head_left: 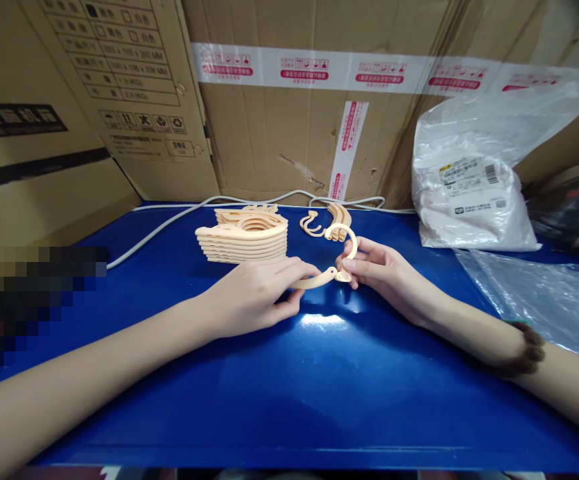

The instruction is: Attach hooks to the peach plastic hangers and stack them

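My left hand (262, 290) pinches a curved cream plastic arm (314, 281), which looks like part of a folding hanger; its end with a small hole points right. Between the thumb and fingers of my right hand (386, 273) is a cream plastic hook (350, 237), curving up and to the left. The two parts meet or nearly meet at their ends; whether they are joined I cannot tell. Behind my left hand stands a neat stack of cream plastic hanger parts (242, 243). Beyond my right hand lie a loose hook (312, 227) and a nested pile of curved pieces (340, 215).
The blue tabletop (319, 393) has cardboard boxes (279, 133) along its back. A white cable (169, 230) runs across the rear left. At the right sit a white plastic bag with a label (469, 180) and a clear plastic sheet (544, 300).
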Action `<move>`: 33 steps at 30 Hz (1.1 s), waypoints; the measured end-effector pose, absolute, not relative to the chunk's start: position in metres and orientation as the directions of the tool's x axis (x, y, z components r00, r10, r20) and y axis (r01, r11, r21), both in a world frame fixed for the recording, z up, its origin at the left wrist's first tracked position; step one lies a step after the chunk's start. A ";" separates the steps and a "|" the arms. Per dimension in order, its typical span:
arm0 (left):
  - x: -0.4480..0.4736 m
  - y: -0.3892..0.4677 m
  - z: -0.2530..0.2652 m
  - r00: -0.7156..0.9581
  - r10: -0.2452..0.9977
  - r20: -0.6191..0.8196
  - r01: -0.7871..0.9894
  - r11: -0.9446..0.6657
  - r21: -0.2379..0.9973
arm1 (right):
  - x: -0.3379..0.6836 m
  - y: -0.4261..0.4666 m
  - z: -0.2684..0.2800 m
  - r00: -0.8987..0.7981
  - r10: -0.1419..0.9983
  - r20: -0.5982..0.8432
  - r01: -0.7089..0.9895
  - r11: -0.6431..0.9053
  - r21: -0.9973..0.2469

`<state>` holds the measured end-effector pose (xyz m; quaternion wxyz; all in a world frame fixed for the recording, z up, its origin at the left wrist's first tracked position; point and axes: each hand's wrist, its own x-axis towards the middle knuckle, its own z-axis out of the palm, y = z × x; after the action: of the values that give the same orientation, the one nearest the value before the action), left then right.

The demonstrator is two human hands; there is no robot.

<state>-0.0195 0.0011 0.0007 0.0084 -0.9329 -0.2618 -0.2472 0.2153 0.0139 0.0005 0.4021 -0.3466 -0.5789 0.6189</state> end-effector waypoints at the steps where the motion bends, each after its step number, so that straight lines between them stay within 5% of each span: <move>1: -0.020 0.001 0.001 0.738 0.486 0.467 0.498 -0.860 0.108 | 0.216 0.014 0.001 -0.429 0.903 0.034 -0.102 -0.011 -0.995; 33: -0.017 -0.003 0.001 0.777 0.381 0.502 0.457 -0.889 -0.031 | 0.216 0.014 0.000 -0.526 0.850 0.024 -0.142 -0.059 -0.988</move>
<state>-0.0172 -0.0033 0.0008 0.0758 -0.9394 -0.2229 -0.2490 0.2163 0.0139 -0.0003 0.3761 -0.3087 -0.5735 0.6590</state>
